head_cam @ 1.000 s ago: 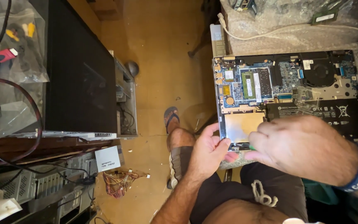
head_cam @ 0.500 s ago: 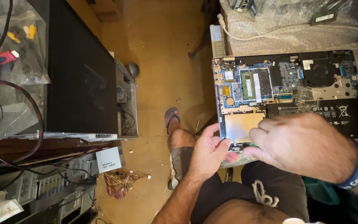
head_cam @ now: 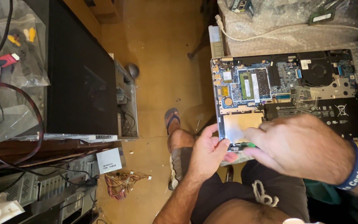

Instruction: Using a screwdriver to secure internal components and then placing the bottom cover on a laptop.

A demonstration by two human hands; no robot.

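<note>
Your left hand (head_cam: 206, 151) sits nearest you, above your thigh, its fingers (head_cam: 224, 146) curled against the near left corner of the opened laptop (head_cam: 286, 93) and pressing on its edge. Just beside it, your right hand (head_cam: 301, 149), with a blue wristband (head_cam: 357, 166) on the wrist, reaches in from the right and covers the near edge of the laptop. Its fingers are closed around a small green-tipped tool (head_cam: 249, 145), of which only a sliver shows between your two hands.

The laptop lies bottom-up with its cover off on a desk padded with bubble wrap (head_cam: 278, 25). A silver drive bay (head_cam: 241, 124) sits just past your hands, the black battery (head_cam: 324, 114) to its right, then the memory module (head_cam: 247, 86) and the fan (head_cam: 318, 70) further back. A white cable (head_cam: 249, 37) runs across the wrap beyond.

On the floor to your left, your sandalled foot (head_cam: 171, 120) rests near a black computer tower (head_cam: 79, 70) lying on its side.
</note>
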